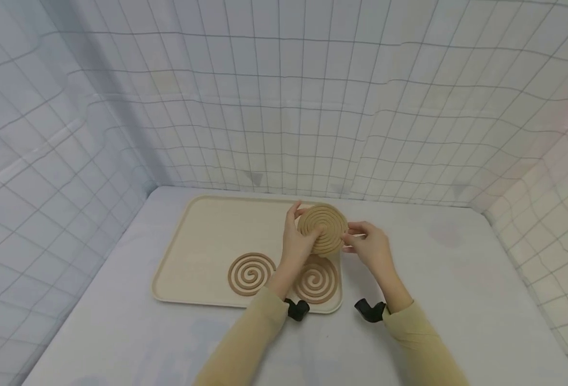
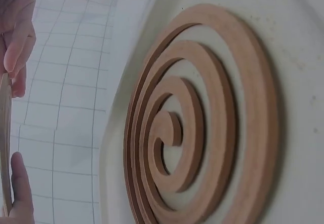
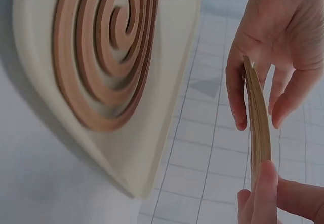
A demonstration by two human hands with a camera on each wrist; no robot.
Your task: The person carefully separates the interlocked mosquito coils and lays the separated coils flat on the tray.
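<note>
A tan mosquito coil disc (image 1: pixel 329 222), its spiral turns packed tight, is held up over the tray's right end. My left hand (image 1: pixel 295 244) grips its left side, the thumb lying across the front near the centre and the other fingers behind. At the right edge, my right hand (image 1: pixel 373 246) pinches the rim between thumb and fingers. Seen edge-on in the right wrist view, the disc (image 3: pixel 259 125) looks layered and splits slightly at its upper end. Two brown, open-wound mosquito coils lie flat on the tray, a left one (image 1: pixel 236 286) and a right one (image 1: pixel 333 279) partly under my left arm.
The cream tray (image 1: pixel 206 230) has a low raised rim and sits on a white-covered table (image 1: pixel 438 268). White cloth walls with a dark grid (image 1: pixel 284 123) enclose the back and both sides. Black wrist mounts (image 1: pixel 370 311) hang close above the tray's front right corner.
</note>
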